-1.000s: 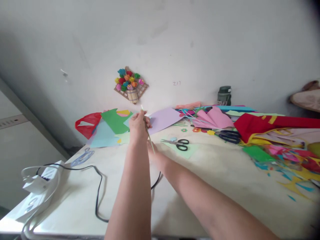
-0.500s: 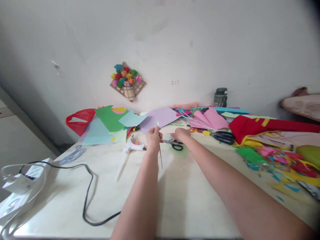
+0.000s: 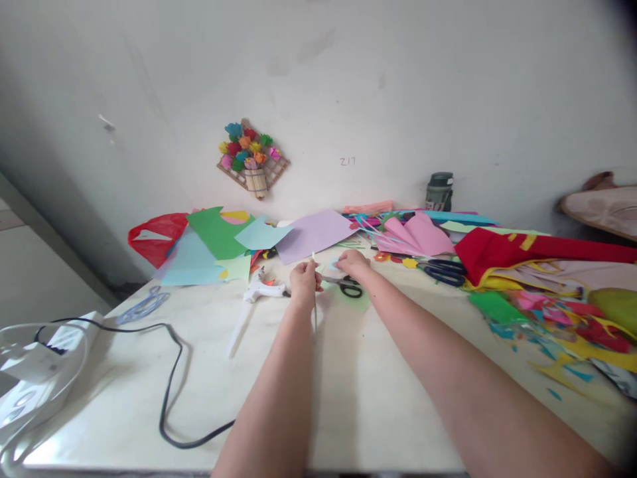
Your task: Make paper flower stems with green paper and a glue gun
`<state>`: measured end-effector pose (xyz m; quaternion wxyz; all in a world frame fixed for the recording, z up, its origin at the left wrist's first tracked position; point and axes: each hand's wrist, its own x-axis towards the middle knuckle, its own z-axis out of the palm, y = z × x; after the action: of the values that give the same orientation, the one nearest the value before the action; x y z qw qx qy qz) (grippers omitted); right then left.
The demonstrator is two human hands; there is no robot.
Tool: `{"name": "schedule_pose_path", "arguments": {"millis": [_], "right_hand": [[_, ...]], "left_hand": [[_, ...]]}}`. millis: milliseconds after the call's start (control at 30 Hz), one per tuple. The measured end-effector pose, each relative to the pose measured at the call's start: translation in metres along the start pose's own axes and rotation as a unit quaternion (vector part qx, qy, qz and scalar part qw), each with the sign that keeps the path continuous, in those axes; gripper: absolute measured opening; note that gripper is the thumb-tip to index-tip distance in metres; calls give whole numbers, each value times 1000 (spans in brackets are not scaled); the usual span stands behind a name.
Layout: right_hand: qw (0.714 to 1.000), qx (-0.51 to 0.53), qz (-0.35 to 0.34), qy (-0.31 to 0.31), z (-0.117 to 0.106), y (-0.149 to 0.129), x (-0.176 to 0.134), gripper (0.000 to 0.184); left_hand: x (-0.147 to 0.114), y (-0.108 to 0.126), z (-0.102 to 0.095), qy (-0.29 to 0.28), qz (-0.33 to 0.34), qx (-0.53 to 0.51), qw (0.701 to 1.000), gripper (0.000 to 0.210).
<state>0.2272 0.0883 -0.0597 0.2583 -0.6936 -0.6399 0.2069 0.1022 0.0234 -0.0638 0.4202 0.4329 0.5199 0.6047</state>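
Observation:
My left hand (image 3: 303,280) is closed round a thin pale green stick (image 3: 315,312), which points up past the fingers and hangs below them. My right hand (image 3: 354,263) pinches a small light blue paper piece (image 3: 335,265) at its fingertips. Between and just below the hands lie scissors with black handles (image 3: 351,288), partly over a light green paper piece (image 3: 354,304). Left of my left hand, a white glue gun (image 3: 259,290) rests on the table with its clear glue stick (image 3: 239,330) trailing toward me.
Coloured paper sheets (image 3: 318,234) line the back by the wall. Dark-handled scissors (image 3: 444,272) and a yellow paper flower (image 3: 409,263) lie right. Paper scraps (image 3: 562,325) and a red cloth (image 3: 522,247) fill the right side. A black cord (image 3: 166,398) runs from a power strip (image 3: 34,392).
My right hand has shifted slightly left and up off the scissors, and the light blue piece now shows at its fingertips. My left hand still holds the stick, tilted a little differently.

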Motion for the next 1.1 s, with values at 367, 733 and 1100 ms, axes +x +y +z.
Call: {"name": "schedule_pose_path", "arguments": {"millis": [367,733,1100], "right_hand": [[891,453,-11,27,-9,16,-42,9],[990,-72,-104,67,-22,23,-25,20],[947,-287,-147,-1,-12,-8,-33,31]], "left_hand": [[-9,7,5,-72,40,5,997,21],[-9,5,6,-66,33,7,997,21],[-9,3,6,-60,15,18,998,24]]}}
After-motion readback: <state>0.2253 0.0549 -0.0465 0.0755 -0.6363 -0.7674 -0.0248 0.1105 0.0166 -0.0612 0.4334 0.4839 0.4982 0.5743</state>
